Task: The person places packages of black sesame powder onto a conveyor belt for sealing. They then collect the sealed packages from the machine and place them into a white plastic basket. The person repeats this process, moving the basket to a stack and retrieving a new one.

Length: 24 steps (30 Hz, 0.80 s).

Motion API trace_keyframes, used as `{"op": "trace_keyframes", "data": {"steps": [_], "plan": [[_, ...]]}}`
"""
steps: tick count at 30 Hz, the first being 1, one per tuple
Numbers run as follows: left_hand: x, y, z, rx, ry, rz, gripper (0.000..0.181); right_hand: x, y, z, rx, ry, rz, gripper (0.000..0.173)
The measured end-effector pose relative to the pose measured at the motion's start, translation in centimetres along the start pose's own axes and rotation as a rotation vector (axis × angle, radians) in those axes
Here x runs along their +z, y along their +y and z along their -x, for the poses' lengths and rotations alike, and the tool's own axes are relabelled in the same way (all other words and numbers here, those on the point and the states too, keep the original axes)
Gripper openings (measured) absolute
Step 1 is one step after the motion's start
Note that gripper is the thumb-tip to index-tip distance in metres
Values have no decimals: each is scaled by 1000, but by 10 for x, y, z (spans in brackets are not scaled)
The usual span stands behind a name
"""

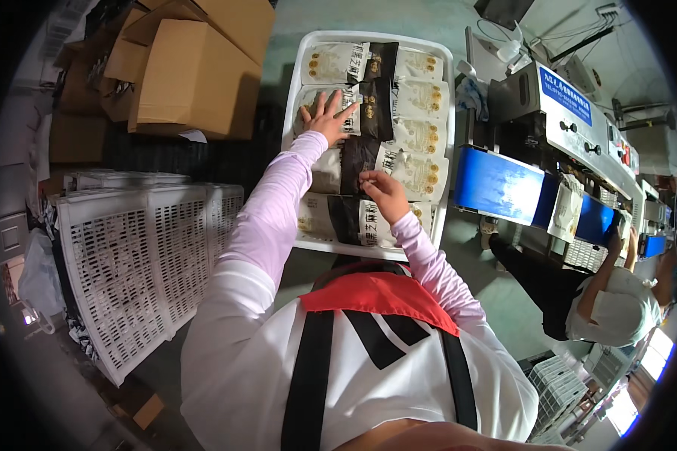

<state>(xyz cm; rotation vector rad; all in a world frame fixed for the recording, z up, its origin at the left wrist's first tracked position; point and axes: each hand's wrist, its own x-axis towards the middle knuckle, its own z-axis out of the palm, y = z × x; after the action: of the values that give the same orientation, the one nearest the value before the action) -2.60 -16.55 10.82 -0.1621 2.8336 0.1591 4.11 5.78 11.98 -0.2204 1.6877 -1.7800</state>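
A white plastic crate (372, 37) right in front of me holds two columns of pouches, pale with gold prints and black bands bearing writing. My left hand (328, 119) lies with its fingers spread on a pouch (377, 110) in the left column. Nearer to me, my right hand (389, 197) has its thumb and fingers bent together at the black band of another pouch (361, 152). Whether those fingertips pinch the film or only touch it, I cannot tell. One more pouch (316, 217) lies along the crate's near side, partly beneath my right wrist.
Cardboard boxes (175, 79) are piled at the upper left, above slotted white crates (141, 265). On the right stands a sealing machine (570, 113) with a blue conveyor belt (499, 186) carrying an upright pouch (567, 208). A co-worker (615, 310) bends over its far end.
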Motion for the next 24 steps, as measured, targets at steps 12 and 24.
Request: {"op": "trace_keyframes", "data": {"steps": [12,24], "plan": [[3,6,-29,-102,11,91,88,-17,-44,43,-221,-6,453,23],[-27,207,3,121,660,884,44,-174,-98,125,-555,622,736,15]]}}
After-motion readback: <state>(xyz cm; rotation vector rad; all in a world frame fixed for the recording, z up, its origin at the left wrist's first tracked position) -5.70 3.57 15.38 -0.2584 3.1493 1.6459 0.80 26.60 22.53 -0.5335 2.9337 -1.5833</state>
